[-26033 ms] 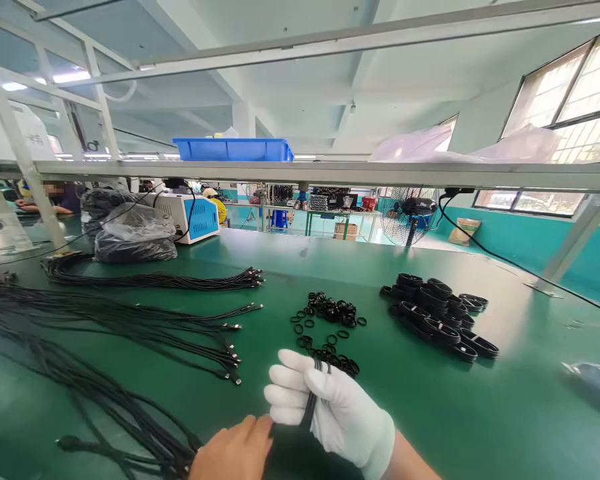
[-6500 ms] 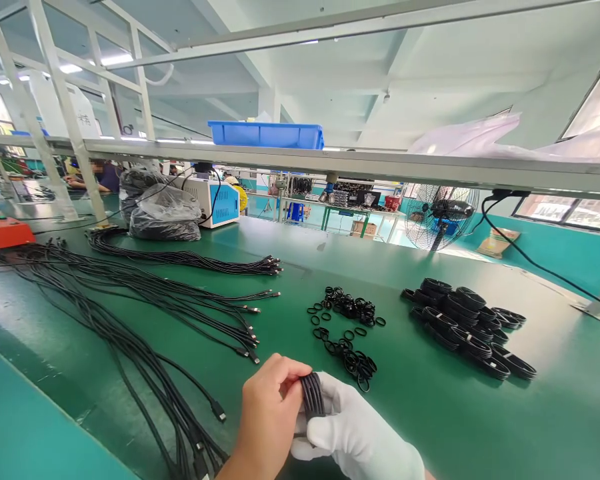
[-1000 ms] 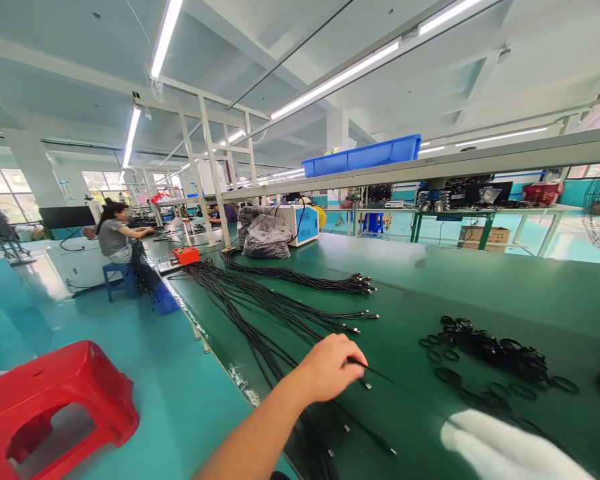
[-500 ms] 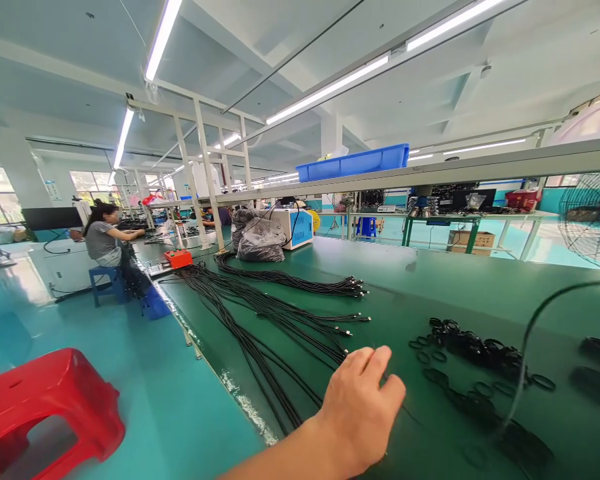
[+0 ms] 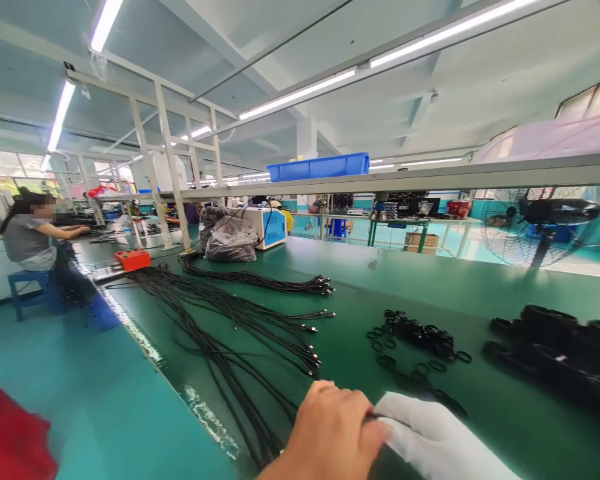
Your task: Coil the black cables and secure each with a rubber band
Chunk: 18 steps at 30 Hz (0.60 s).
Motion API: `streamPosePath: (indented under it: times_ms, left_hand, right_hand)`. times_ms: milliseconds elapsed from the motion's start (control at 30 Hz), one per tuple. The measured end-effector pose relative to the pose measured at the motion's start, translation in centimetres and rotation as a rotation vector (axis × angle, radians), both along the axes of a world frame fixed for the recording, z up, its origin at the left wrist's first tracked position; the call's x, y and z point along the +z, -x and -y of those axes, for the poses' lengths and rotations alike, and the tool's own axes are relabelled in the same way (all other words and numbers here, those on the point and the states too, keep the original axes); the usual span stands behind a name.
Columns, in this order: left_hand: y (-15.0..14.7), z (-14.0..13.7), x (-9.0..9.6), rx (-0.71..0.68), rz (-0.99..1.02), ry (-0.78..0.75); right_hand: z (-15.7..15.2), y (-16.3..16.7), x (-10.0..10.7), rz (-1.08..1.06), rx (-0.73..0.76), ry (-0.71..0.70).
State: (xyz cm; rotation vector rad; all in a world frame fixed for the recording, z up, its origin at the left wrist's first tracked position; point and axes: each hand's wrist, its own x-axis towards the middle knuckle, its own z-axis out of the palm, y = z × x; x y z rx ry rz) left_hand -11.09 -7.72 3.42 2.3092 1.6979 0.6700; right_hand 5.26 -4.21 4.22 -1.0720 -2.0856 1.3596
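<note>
A red stool [image 5: 10,433], blurred, is cut off below the table's [image 5: 350,287] worn near edge. Farther along that edge, a blue stool [image 5: 29,293] is occupied by a person [image 5: 27,237] in a grey top, by whom both arms are held out over the surface. A red box [image 5: 133,259] is set close to the same edge. From just beside it, loose cables [image 5: 230,383] are fanned out along the near part of the surface, their plugs turned away from the box. Behind them a separate bundle [image 5: 280,284] is laid, its plug ends gathered. Filled bags [image 5: 230,240] and a machine [image 5: 265,227] are stood side by side toward the far edge, and a blue tray [image 5: 320,167] is borne by the shelf [image 5: 410,175] above.

Low in the middle, over the near part of the surface, a cable [image 5: 371,416] is clamped in the curled fingers of the bare left hand [image 5: 330,430]. Just to the right it is led into the gloved right hand [image 5: 430,433], where it is pinched between white fingers; the two hands are nearly touching. Beyond the glove, black rings [image 5: 423,335] are heaped and scattered. Farther right, coils [image 5: 555,353] are piled, blurred. A fan [image 5: 543,217] is seen past the far edge.
</note>
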Motion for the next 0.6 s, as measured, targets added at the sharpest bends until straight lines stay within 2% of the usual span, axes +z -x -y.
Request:
streamPosePath:
  times_ms: [100, 167, 267, 333, 433, 500, 600]
  left_hand:
    - [-0.6, 0.0, 0.7, 0.102, 0.145, 0.106]
    - [-0.1, -0.6, 1.9, 0.016, 0.16, 0.11]
    - [0.4, -1.6, 3.0, -0.141, 0.155, 0.161]
    - [0.4, -2.2, 3.0, -0.218, 0.192, 0.226]
    - [0.1, -2.7, 2.5, -0.311, 0.229, 0.294]
    - [-0.1, -3.1, 2.2, -0.336, 0.228, 0.284]
    - [-0.6, -3.7, 1.9, -0.322, 0.233, 0.254]
  right_hand:
    - [0.3, 0.6, -0.6, 0.026, -0.018, 0.352]
    - [0.1, 0.4, -2.1, -0.073, 0.083, 0.62]
    - [-0.2, 0.2, -4.5, -0.38, 0.265, 0.92]
    - [-0.2, 0.3, -5.6, -0.562, 0.377, 1.022]
    - [-0.3, 0.5, -6.4, -0.65, 0.528, 1.082]
    - [-0.4, 0.6, -6.7, -0.644, 0.561, 1.12]
    - [-0.8, 0.6, -7.4, -0.642, 0.534, 1.14]
